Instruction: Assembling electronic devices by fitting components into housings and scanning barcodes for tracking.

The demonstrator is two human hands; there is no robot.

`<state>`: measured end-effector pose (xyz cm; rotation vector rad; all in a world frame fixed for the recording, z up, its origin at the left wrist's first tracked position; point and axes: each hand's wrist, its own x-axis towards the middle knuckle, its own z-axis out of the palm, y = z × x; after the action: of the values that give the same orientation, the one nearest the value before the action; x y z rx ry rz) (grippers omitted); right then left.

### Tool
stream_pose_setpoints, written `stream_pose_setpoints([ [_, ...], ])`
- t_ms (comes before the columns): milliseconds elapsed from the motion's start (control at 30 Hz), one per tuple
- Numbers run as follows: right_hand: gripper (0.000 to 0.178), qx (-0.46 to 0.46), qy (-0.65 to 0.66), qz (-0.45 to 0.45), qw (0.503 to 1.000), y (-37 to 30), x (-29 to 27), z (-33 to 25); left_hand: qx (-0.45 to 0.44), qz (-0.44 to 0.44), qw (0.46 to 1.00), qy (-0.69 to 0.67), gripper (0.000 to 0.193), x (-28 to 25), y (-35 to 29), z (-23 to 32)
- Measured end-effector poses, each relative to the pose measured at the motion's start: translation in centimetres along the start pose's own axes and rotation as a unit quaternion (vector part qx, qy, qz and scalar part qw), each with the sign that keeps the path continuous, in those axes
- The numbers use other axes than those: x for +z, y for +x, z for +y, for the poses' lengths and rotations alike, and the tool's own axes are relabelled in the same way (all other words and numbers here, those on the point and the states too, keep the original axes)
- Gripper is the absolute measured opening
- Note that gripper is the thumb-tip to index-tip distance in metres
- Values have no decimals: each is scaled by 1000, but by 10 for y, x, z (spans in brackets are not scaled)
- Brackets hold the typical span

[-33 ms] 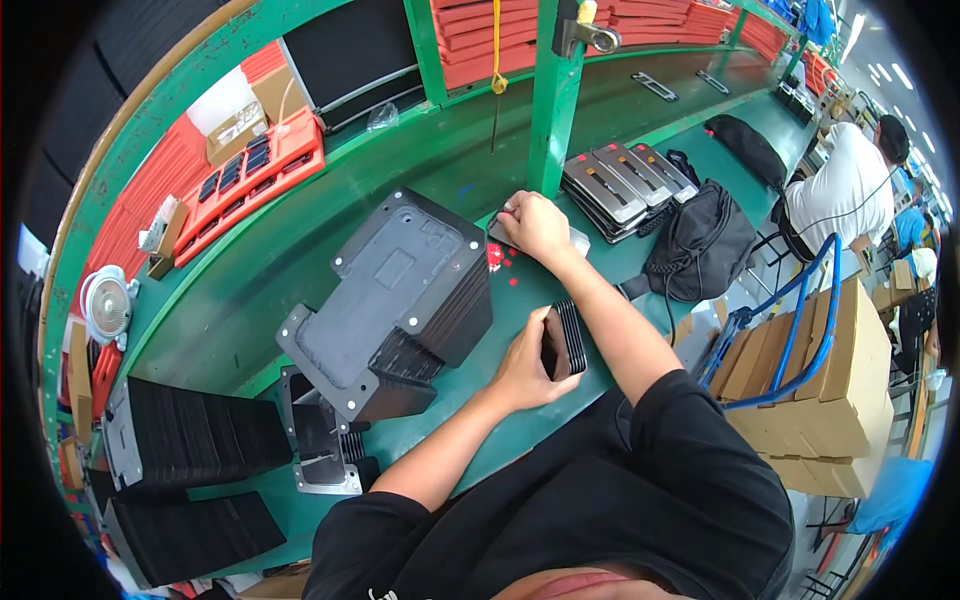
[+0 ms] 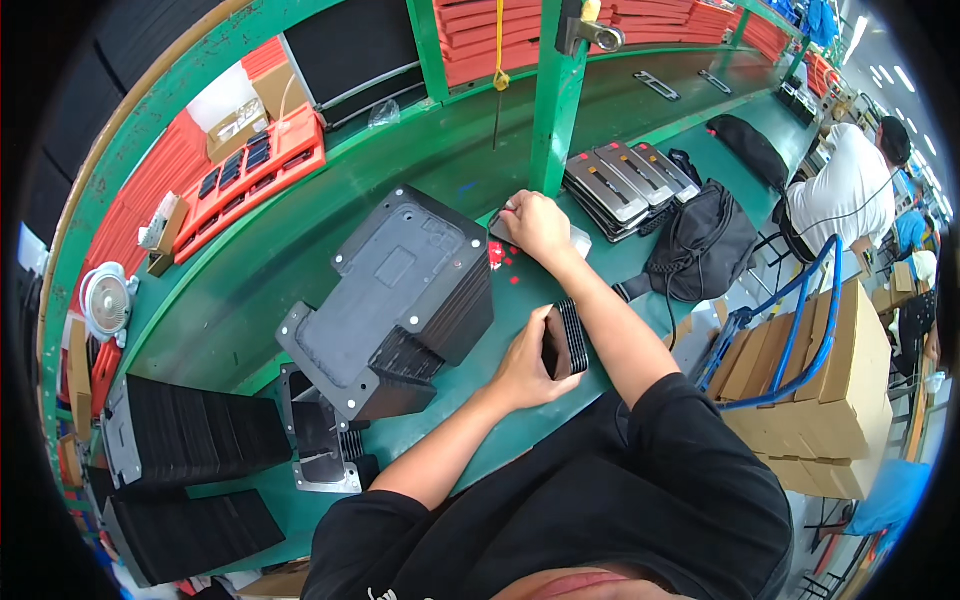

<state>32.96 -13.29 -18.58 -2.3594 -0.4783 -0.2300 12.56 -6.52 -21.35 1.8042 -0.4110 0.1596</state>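
Note:
My left hand [image 2: 528, 368] is closed around a small stack of thin, phone-sized dark panels [image 2: 572, 340], held on edge just above the green bench. Farther out, my right hand [image 2: 540, 226] has its fingers curled and pinched together over a flat grey piece [image 2: 502, 232] on the bench. Anything between those fingertips is too small to make out. Small red bits [image 2: 497, 256] lie beside this hand. To its left stands a tall stack of black moulded trays [image 2: 385, 285] with light round dots at the corners.
Grey panels in piles [image 2: 610, 185] and a black drawstring bag [image 2: 705, 245] lie to the right. A green post [image 2: 555, 120] rises behind my right hand. More black stacks [image 2: 200, 435] and a metal-edged black frame [image 2: 325, 450] stand left. Cartons [image 2: 820, 370] sit on a blue-handled cart.

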Motion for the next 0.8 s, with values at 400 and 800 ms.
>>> stream_pose_setpoints([
  [400, 18, -43, 87, -49, 994, -12, -12, 4, -15, -10, 1000, -9, 83, -4, 1, 1],
  [800, 25, -199, -91, 89, 972, -41, -12, 21, -32, -27, 999, -33, 82, -4, 4, 12],
])
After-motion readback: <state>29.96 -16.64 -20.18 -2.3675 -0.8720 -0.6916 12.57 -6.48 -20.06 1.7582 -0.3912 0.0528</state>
